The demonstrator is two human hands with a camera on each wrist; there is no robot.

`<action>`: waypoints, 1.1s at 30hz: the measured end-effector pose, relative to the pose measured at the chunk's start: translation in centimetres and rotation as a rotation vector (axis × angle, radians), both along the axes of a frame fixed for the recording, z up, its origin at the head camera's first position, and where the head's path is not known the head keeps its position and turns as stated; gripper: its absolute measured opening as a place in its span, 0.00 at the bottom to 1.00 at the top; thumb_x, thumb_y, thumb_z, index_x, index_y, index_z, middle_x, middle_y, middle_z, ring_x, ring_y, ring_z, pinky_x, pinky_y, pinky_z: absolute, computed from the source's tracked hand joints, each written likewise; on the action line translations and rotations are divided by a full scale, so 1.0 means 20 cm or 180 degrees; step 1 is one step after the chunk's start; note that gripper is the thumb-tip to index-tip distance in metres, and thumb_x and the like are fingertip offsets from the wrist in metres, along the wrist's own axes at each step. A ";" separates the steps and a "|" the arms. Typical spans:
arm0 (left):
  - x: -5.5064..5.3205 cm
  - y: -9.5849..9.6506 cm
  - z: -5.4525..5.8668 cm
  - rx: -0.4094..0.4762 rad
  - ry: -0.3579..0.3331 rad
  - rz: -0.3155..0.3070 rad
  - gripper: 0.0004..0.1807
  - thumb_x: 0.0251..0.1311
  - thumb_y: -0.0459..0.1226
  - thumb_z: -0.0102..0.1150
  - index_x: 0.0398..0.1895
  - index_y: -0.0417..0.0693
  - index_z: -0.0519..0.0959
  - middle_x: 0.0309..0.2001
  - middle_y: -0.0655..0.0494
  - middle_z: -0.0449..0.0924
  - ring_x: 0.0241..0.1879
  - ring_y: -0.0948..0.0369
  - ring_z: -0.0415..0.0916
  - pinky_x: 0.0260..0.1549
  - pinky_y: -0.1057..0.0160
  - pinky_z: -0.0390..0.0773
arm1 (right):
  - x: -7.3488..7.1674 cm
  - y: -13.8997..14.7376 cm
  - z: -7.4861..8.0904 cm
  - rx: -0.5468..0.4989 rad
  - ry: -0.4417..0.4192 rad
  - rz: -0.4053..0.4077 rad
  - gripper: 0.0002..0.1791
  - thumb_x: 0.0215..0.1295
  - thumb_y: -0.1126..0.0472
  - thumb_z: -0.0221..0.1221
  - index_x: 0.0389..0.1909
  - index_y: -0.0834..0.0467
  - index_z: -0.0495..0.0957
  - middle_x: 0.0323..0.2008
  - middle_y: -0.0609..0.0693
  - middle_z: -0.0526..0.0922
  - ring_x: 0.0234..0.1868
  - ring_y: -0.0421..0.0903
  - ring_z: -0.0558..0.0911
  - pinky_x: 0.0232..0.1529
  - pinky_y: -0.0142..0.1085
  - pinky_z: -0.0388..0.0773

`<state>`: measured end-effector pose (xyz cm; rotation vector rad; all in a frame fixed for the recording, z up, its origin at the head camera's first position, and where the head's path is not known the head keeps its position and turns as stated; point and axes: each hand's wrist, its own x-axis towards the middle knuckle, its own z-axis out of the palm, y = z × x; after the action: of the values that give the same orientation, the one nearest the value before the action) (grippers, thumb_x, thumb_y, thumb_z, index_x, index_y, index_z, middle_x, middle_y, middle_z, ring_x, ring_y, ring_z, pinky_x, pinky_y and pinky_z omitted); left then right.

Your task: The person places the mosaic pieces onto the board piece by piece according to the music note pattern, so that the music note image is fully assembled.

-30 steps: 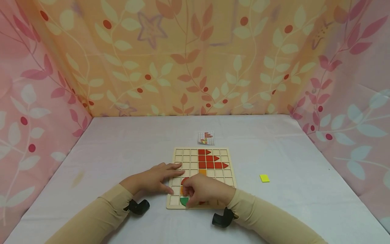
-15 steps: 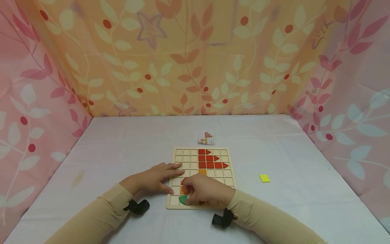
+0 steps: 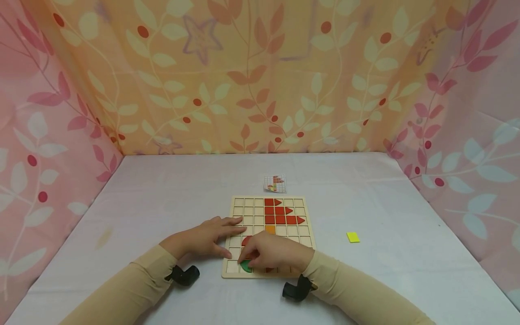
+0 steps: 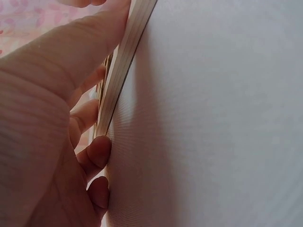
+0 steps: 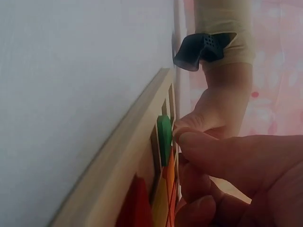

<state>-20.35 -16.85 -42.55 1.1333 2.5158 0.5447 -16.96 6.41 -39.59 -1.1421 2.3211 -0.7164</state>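
A wooden grid board (image 3: 248, 217) lies on the white table, with red and orange pieces in some cells. My left hand (image 3: 203, 237) rests along its left side with spread fingers; in the left wrist view the thumb (image 4: 90, 40) touches the board's edge. My right hand (image 3: 276, 253) bends over the lower left of the board. Its index finger and thumb are on either side of a green rounded piece (image 3: 245, 266) in the bottom row. In the right wrist view this green piece (image 5: 164, 137) stands partly above its cell. The right hand hides several cells.
Behind the board lies a small printed card (image 3: 275, 184) with a coloured grid pattern. A yellow square piece (image 3: 353, 237) lies on the table to the right. Patterned cloth walls (image 3: 260, 90) enclose the back and both sides.
The green piece has turned and shifted slightly within the bottom row. My right index finger has reached down to its left side. My left hand has stayed in place.
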 end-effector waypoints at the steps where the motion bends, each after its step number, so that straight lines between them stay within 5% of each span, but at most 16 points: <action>1: 0.00 0.00 0.00 -0.0002 -0.0006 0.0012 0.42 0.48 0.62 0.56 0.68 0.66 0.58 0.71 0.61 0.47 0.66 0.49 0.49 0.57 0.43 0.54 | 0.00 0.00 0.00 0.0000 -0.0010 -0.0020 0.10 0.57 0.64 0.61 0.37 0.47 0.84 0.28 0.35 0.76 0.24 0.32 0.72 0.25 0.26 0.72; 12: 0.00 0.01 0.01 0.0016 -0.0014 0.0013 0.41 0.48 0.60 0.58 0.68 0.65 0.59 0.71 0.60 0.48 0.66 0.48 0.48 0.59 0.42 0.51 | -0.04 0.03 0.01 0.0089 0.0158 -0.0100 0.09 0.58 0.64 0.60 0.29 0.47 0.86 0.27 0.32 0.77 0.30 0.32 0.71 0.33 0.25 0.69; 18: 0.00 0.01 0.00 -0.0006 0.0030 -0.0009 0.42 0.48 0.61 0.57 0.68 0.66 0.58 0.71 0.61 0.48 0.66 0.49 0.49 0.59 0.43 0.51 | -0.05 0.05 0.01 0.0060 0.0079 -0.0152 0.09 0.56 0.65 0.61 0.26 0.48 0.86 0.24 0.32 0.78 0.26 0.31 0.70 0.29 0.25 0.69; 28: 0.01 0.01 0.01 -0.0024 -0.0045 0.0036 0.41 0.48 0.60 0.58 0.68 0.66 0.58 0.71 0.61 0.47 0.66 0.49 0.49 0.58 0.44 0.52 | -0.03 0.04 0.01 0.0089 0.0082 0.0284 0.11 0.60 0.64 0.58 0.35 0.46 0.86 0.25 0.34 0.75 0.28 0.32 0.69 0.26 0.25 0.68; 33: 0.00 0.01 0.01 -0.0017 -0.0058 0.0033 0.41 0.48 0.61 0.57 0.68 0.65 0.58 0.71 0.61 0.47 0.66 0.49 0.48 0.59 0.43 0.51 | -0.02 0.04 0.02 0.0156 0.0039 0.0182 0.11 0.60 0.63 0.58 0.35 0.45 0.86 0.26 0.34 0.76 0.28 0.32 0.70 0.27 0.25 0.69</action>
<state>-20.27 -16.74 -42.41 1.1092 2.5073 0.5483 -17.41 7.26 -39.23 -1.1889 2.2934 -0.6302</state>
